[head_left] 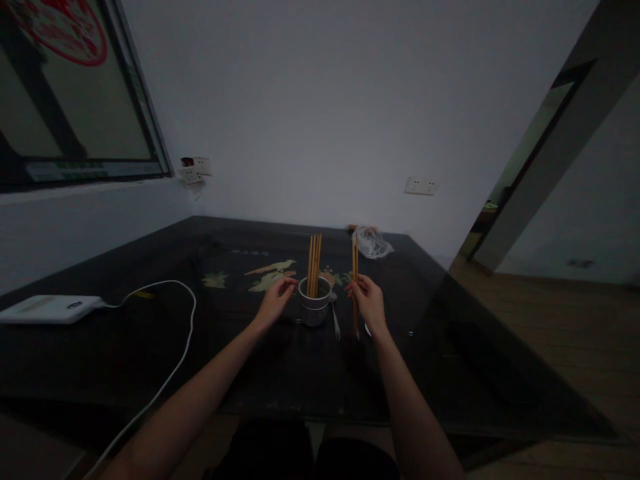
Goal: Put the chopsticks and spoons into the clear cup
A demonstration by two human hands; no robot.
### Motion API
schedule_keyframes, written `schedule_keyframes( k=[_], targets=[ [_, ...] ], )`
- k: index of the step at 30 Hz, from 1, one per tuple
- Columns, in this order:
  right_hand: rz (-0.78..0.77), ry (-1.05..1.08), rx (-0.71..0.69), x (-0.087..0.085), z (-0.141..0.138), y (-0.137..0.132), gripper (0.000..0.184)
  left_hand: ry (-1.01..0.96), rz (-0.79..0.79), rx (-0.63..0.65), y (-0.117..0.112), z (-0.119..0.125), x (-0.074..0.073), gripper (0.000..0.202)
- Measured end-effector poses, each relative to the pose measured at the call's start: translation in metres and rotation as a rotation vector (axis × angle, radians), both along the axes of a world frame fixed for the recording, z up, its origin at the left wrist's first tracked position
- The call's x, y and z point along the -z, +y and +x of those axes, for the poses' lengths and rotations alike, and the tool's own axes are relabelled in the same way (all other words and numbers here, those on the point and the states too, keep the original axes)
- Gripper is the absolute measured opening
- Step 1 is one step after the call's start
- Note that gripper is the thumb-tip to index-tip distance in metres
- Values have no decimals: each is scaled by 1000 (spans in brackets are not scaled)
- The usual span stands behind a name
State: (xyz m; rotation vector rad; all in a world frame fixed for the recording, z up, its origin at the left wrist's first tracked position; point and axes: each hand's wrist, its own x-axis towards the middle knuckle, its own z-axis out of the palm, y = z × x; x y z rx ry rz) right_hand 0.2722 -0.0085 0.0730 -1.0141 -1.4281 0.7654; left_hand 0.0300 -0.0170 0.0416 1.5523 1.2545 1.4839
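A small pale cup (314, 308) stands on the dark table (150, 347) and holds several wooden chopsticks (314, 263) upright. My left hand (276, 301) rests just left of the cup, fingers curled toward its rim and touching it. My right hand (369, 301) is to the right of the cup, pinched on a pair of wooden chopsticks (355, 267) held upright, their lower ends near the table. A metal spoon (335, 321) lies on the table between the cup and my right hand.
A white device (47, 309) with a white cable (173, 333) lies at the table's left. A crumpled clear plastic bag (373, 243) sits at the far edge. Wall sockets (423, 186) are behind; a window is at the left and a doorway at the right.
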Motion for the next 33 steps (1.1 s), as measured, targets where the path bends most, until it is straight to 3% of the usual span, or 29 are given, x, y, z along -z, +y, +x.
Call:
schedule_keyframes(
  k=[5, 12, 16, 24, 33],
  targets=[
    [51, -59, 35, -4, 0, -6, 28, -12, -40, 57, 1, -4, -3, 23],
    [93, -217, 23, -8, 1, -12, 24, 16, -144, 462, -15, -15, -23, 63],
    [141, -276, 51, -10, 1, -13, 24, 75, -184, 586, -25, -4, -22, 82],
    [177, -352, 148, -13, 3, -16, 28, 34, -101, 412, -16, 21, 6, 92],
    [201, -435, 235, -35, 6, -22, 27, 46, -77, 334, -15, 23, 8, 89]
  ],
)
